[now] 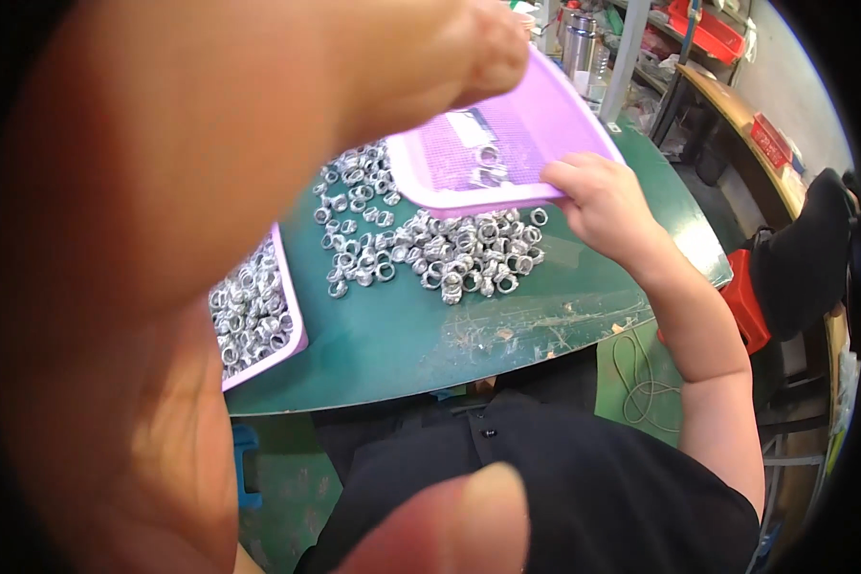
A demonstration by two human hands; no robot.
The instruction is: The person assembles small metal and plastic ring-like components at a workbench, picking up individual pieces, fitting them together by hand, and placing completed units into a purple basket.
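Observation:
My left hand [163,383] is very close to the lens, large and blurred. Its thumb stays well apart from its fingers, and no held thing shows. My right hand [598,206] is closed on the near right corner of a tilted pink plastic basket [478,201] with a mesh bottom. A few silver metal rings lie inside this basket. Below it, a heap of silver metal rings [469,253] spreads over the green table [383,344]. At left, a second pink basket [292,325], full of similar rings, is partly hidden behind my left hand.
A steel flask [578,43] and a clear bottle stand beyond the table, beside a grey post [629,57]. Farther right are a wooden bench with a red tray [771,141] and a red stool [744,301]. A blue stool [247,466] stands at lower left.

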